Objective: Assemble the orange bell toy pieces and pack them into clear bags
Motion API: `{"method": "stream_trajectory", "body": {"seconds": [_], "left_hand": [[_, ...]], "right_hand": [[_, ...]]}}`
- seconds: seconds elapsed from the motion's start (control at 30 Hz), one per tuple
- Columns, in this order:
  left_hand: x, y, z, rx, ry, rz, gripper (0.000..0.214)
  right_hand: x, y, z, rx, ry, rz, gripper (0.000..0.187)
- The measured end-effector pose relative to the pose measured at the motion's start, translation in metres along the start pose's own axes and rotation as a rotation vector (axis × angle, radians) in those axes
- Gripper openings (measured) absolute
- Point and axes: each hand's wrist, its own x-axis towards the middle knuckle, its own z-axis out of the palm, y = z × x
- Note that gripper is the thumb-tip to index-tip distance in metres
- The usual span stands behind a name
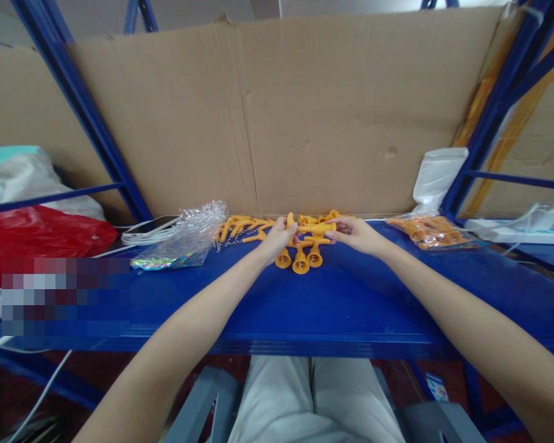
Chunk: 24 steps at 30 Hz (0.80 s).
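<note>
Both my hands meet at the back of a blue shelf (305,301). My left hand (279,237) is closed on one end of an orange plastic horn piece (316,227). My right hand (355,234) pinches the other end of the same piece, which lies level between them. Just below the hands, three orange horn-shaped pieces (300,259) hang or stand with their bells toward me. More orange pieces (242,226) lie in a loose pile on the shelf to the left of my left hand.
A crinkled clear plastic bag (184,240) lies left of the pile, with white cables (143,234) beside it. A bag of orange parts (427,232) sits at the right, below a white bag (436,178). Cardboard (281,123) backs the shelf. A red bag (37,237) lies far left.
</note>
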Motion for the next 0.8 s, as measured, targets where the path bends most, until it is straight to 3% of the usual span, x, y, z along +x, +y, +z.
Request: {"method": "stream_trajectory", "body": {"seconds": [0.2,0.8], "left_hand": [[-0.0004,0.0007,-0.0014,-0.022,-0.027,-0.048,0.013],[0.0024,-0.0033,-0.0049,0.03,-0.052,0.038,0.021]], "right_hand": [[0.0004,0.0049,-0.0018,0.007,0.008,0.007,0.036],[-0.0006,-0.0011,-0.0008,0.058,0.008,0.065,0.032]]}}
